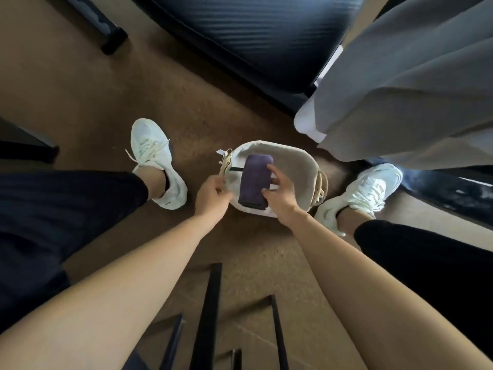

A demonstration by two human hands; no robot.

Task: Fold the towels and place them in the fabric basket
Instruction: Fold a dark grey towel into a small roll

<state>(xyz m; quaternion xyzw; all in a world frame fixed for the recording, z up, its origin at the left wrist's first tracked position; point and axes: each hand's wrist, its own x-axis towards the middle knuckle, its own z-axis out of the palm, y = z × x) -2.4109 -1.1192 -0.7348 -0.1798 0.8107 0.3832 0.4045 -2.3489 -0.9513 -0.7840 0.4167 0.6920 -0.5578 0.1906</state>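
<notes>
A cream fabric basket [298,166] with rope handles stands on the brown carpet between my feet. A folded dark purple towel [254,177] lies inside it, lengthwise, toward the left side. My right hand [280,189] grips the towel's right edge, thumb at its near end and fingers over the top. My left hand [213,194] pinches the basket's left rim beside the rope handle [226,162].
My white sneakers [157,161] [365,190] flank the basket. A grey cloth [413,84] hangs at the upper right over dark furniture [253,36]. Black metal legs [210,316] stand near the bottom centre. Dark furniture feet sit at the far left and upper left.
</notes>
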